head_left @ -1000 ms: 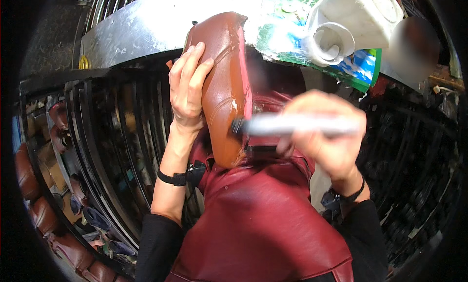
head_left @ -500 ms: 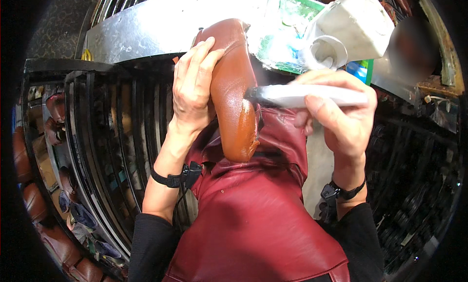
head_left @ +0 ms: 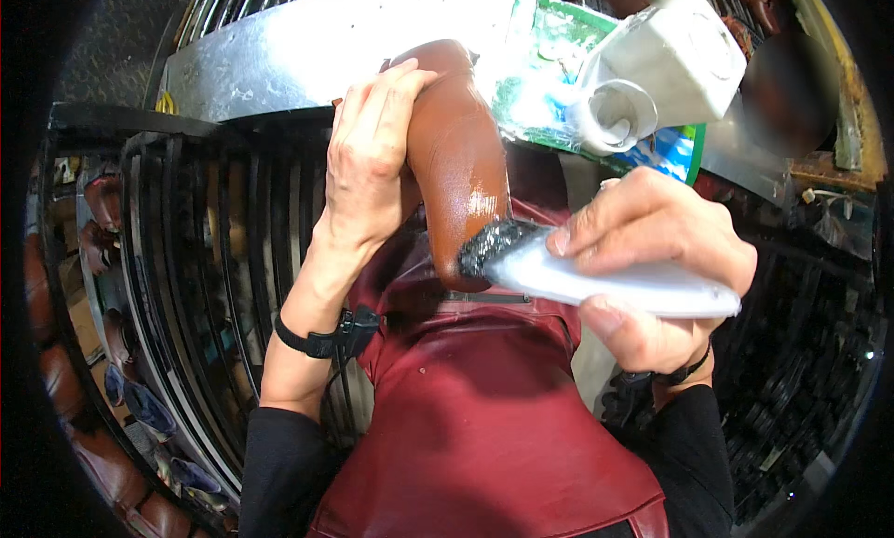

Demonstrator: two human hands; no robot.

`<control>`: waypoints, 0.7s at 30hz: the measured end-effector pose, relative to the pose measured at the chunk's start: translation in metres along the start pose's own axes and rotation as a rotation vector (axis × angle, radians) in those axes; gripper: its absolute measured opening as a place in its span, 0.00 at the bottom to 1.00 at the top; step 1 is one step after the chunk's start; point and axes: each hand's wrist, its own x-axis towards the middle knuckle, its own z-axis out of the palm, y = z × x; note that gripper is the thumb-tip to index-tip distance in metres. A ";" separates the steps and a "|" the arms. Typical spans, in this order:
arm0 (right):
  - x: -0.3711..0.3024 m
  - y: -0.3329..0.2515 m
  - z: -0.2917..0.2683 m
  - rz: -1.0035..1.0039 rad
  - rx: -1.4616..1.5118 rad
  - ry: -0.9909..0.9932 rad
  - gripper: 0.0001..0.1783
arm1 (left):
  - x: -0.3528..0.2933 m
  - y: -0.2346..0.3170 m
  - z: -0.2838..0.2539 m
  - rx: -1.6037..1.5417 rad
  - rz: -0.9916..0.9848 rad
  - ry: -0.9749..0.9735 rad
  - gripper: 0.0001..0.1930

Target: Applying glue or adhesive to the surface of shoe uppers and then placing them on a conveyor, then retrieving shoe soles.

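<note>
A brown leather shoe upper [head_left: 458, 152], stretched over a shoe form, stands lengthwise over my lap with its toe toward me. My left hand [head_left: 366, 166] grips its far left side, fingers wrapped over the top. A wet shine shows on the toe part. In my right hand [head_left: 666, 245] is a brush [head_left: 605, 285] with a whitish handle and dark, wet-looking bristles. The bristles press on the right side of the toe, near its tip. Beneath the shoe lies the dark red apron [head_left: 484, 398] I wear.
Ahead is a shiny metal bench [head_left: 307, 49]. On its right, a white plastic jug [head_left: 684, 63] and a translucent round cup [head_left: 616, 117] rest on a green and white sheet [head_left: 559, 35]. Black metal racks [head_left: 172, 259] flank me, with brown shoes [head_left: 102, 445] at the left.
The brush has moved down along the shoe's right side toward the toe tip, its handle now tilted. The shoe's toe has shifted slightly upward and turned a little; my left hand keeps its hold.
</note>
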 end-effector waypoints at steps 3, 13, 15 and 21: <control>0.015 -0.006 -0.009 -0.024 -0.021 -0.028 0.15 | 0.016 0.000 -0.007 -0.032 -0.009 -0.043 0.33; 0.093 0.014 -0.045 -0.210 -0.101 -0.064 0.16 | 0.088 -0.022 -0.033 -0.280 -0.104 -0.208 0.34; 0.106 0.023 -0.049 -0.247 -0.121 -0.054 0.16 | 0.101 -0.030 -0.037 -0.319 -0.107 -0.256 0.35; 0.072 0.094 -0.059 -0.079 -0.185 0.068 0.14 | 0.112 -0.060 -0.028 -0.595 -0.177 -0.281 0.52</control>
